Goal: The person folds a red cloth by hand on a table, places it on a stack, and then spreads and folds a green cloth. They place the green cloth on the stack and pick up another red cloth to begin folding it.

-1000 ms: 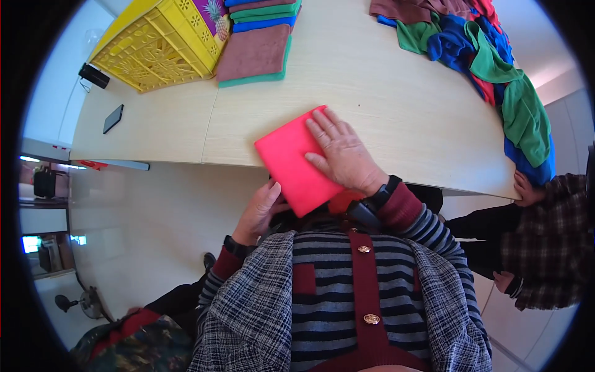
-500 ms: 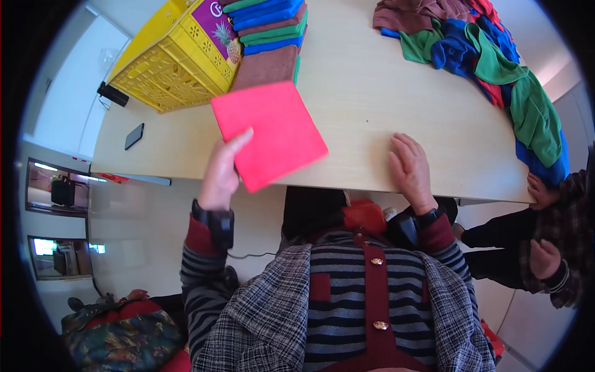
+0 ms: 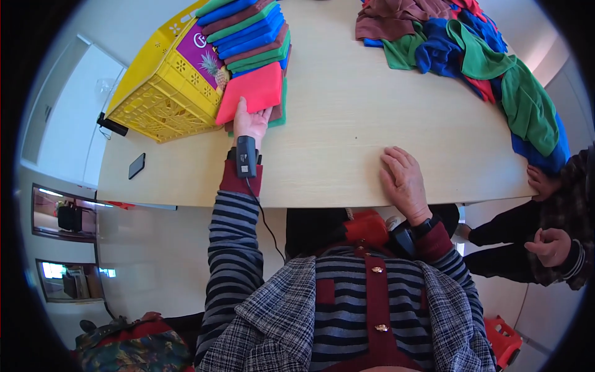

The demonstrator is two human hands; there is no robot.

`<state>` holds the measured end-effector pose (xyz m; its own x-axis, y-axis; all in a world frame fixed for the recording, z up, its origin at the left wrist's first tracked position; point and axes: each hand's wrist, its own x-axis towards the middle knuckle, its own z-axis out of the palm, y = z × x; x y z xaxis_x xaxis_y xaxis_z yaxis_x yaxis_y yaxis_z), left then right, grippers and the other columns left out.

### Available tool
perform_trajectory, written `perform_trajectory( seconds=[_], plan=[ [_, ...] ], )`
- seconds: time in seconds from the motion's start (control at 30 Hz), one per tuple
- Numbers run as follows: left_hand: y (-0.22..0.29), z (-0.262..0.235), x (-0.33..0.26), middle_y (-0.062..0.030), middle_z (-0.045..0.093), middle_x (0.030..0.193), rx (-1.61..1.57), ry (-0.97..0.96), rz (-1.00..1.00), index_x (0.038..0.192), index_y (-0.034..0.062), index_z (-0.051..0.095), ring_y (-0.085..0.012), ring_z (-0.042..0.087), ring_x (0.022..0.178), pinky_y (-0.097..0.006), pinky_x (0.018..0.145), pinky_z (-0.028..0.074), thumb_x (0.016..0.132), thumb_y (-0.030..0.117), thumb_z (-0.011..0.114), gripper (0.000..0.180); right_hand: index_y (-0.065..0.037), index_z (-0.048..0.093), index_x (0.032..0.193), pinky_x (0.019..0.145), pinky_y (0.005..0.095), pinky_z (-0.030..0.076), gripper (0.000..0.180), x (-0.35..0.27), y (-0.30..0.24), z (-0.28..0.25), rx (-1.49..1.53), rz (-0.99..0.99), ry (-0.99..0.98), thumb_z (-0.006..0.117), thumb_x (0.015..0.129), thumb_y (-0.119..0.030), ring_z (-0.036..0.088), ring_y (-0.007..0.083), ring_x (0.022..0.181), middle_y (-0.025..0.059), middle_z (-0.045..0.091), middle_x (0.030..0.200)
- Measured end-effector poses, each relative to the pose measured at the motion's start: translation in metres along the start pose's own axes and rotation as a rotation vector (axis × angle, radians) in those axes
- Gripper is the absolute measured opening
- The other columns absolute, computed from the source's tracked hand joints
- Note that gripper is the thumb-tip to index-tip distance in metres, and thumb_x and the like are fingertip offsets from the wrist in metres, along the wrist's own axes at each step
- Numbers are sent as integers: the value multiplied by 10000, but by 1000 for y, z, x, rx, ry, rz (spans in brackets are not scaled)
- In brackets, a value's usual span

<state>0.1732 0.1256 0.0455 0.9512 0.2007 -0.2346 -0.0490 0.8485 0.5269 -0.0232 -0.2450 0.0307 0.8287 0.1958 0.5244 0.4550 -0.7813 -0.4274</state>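
Note:
My left hand (image 3: 251, 121) grips a folded red cloth (image 3: 253, 92), thumb on top and fingers underneath. That cloth is over the near end of a row of folded cloths (image 3: 251, 40) in blue, green and brown, beside the yellow crate. Whether it rests on them I cannot tell. My right hand (image 3: 404, 177) lies on the table near its front edge, fingers stretched out and holding nothing. Far right, a loose heap of unfolded cloths (image 3: 434, 46) in brown, green, blue and red spreads along the table's side.
A yellow plastic crate (image 3: 167, 93) stands at the left of the pale wooden table (image 3: 334, 118). Left of it lie a phone (image 3: 137, 166) and a black cylinder (image 3: 113, 124). Another person's hands (image 3: 548, 248) are at the right; someone else is at lower left.
My left hand has carried the folded red cloth forward to the row of folded cloths, tilting it. My right hand stays on the table. The view has shifted slightly.

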Motion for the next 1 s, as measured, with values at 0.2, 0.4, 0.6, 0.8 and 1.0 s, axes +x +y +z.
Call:
perform_trajectory(
  seconds=[0.2, 0.4, 0.6, 0.8, 1.0],
  plan=[
    [36, -41, 6, -190, 514, 1495, -68, -214, -147, 1425, -11, 483, -369, 457, 1403, -573, 1204, 353, 976, 211, 671, 535, 16, 653, 1145, 1050, 468, 472, 319, 4, 0, 2, 139, -26, 33, 708, 839, -55, 587, 396, 1207, 184, 649, 1231],
    [-6, -21, -91, -212, 604, 1296, 296, -150, -241, 1275, -43, 540, -267, 593, 1236, -406, 1093, 498, 1022, 228, 611, 378, -17, 700, 1028, 942, 432, 522, 206, -1, 45, -12, 205, -85, 30, 704, 857, -130, 647, 361, 1086, 164, 695, 1114],
    [-54, -21, -201, -69, 704, 980, 1077, -325, -42, 1064, 20, 663, -157, 667, 878, -305, 785, 543, 1038, 184, 598, 179, -15, 733, 1082, 822, 306, 550, 213, 55, 147, -79, 443, 453, -106, 705, 943, -173, 688, 144, 879, 53, 738, 946],
    [-90, -35, -218, -58, 673, 898, 1317, -468, 354, 957, 19, 665, -153, 618, 791, -293, 730, 510, 1007, 79, 603, 99, 14, 733, 1033, 746, 303, 554, 223, 116, 270, -134, 442, 534, 251, 716, 913, -173, 689, 155, 763, 74, 743, 886],
    [-94, -30, -220, -121, 651, 865, 1456, -520, 650, 917, 6, 657, -245, 634, 759, -333, 703, 508, 911, -19, 643, 29, -49, 715, 945, 825, 445, 553, 326, 172, 277, -112, -287, 608, 416, 773, 824, -346, 694, 307, 965, 132, 715, 1003]
  ],
)
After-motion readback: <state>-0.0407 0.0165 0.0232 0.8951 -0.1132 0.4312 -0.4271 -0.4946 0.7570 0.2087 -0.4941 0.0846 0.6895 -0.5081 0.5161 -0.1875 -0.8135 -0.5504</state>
